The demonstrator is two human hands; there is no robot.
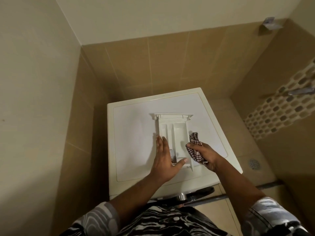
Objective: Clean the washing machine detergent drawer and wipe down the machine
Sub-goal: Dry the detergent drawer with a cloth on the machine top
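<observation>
The detergent drawer [172, 132] is lying flat on the white top of the washing machine [133, 126], its wide front panel pointing toward the back wall and its compartments facing up. My left hand [164, 155] is resting open over the drawer's left side, fingers straight and close together, thumb reaching across the near end. Something small and greyish is showing in the near compartment, too blurred to tell what. My right hand [208, 155] is gripping a bunched checked cloth [195, 147] just beside the drawer's right wall, a fold of it sticking up past my knuckles. The machine is standing in a corner of tan tiled wall [153, 65], and its dark door rim [199, 193] is peeking out below the front edge. A mosaic band [279, 109] is running along the right-hand wall under a chrome fitting [301, 91]. A round floor drain [254, 164] is sitting on the floor to the machine's right
</observation>
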